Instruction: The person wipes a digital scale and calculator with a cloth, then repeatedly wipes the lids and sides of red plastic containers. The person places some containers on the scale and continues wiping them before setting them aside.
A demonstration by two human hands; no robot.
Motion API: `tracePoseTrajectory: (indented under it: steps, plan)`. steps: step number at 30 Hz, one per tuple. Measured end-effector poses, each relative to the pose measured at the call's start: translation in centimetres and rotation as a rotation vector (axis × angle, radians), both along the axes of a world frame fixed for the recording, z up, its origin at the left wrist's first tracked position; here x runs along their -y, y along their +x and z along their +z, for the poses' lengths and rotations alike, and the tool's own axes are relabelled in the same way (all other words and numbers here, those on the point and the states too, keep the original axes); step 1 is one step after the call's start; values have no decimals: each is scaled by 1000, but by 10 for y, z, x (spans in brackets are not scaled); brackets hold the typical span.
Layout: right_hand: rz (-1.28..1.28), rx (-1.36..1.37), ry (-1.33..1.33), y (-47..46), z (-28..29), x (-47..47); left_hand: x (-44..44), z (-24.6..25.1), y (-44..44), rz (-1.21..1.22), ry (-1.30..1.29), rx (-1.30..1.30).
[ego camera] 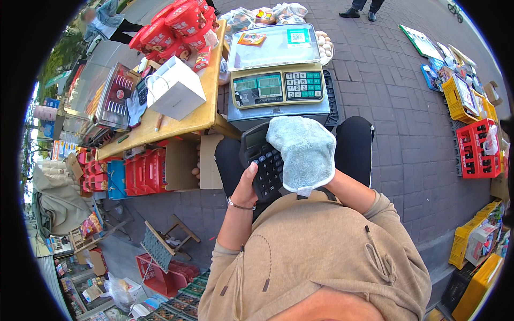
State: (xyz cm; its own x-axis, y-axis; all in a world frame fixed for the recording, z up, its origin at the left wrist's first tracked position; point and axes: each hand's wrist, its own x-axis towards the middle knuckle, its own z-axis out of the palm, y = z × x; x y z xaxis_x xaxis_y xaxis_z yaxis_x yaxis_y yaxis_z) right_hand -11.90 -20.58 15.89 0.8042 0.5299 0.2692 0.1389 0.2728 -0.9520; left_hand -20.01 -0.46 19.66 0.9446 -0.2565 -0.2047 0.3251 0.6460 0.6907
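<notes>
My left hand [245, 188] grips a black desktop calculator [265, 170] by its lower left side, thumb along the keys. A pale blue-grey terry cloth [305, 150] with a white edge covers my right hand, so only the wrist [335, 182] shows. The cloth lies against the calculator's right side and hides part of its display and keys. How the fingers sit under the cloth is hidden. Just beyond my knees stands a price-computing scale [277, 86] with a metal pan. On the pan lie a small orange packet [251, 39] and a printed code card [298, 37].
Left stands a wooden table [180, 128] with a white paper bag [176, 88], red tubs [184, 20] and a display case [120, 94]. Eggs [324, 46] and plastic bags [241, 18] sit behind the scale. Crates [478, 148] line the right side. A person [106, 22] is at far left.
</notes>
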Motion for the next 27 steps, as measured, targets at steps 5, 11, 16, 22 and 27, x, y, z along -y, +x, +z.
tracePoseTrajectory:
  steps: [5,11,16,22,27]
  plan:
    - [305,-60,159,-1,9,-13,1,-12,2,9,-3,-83]
    - [731,-1178,846,1,-1,-12,5,-17,4,66,42,-20]
    - [12,338,-280,5,8,-3,7,-15,6,85,83,-55]
    - [-395,617,-667,37,36,18,19,9,7,-32,28,4]
    - [-419,148,-474,55,47,39,20,28,21,-77,-78,132]
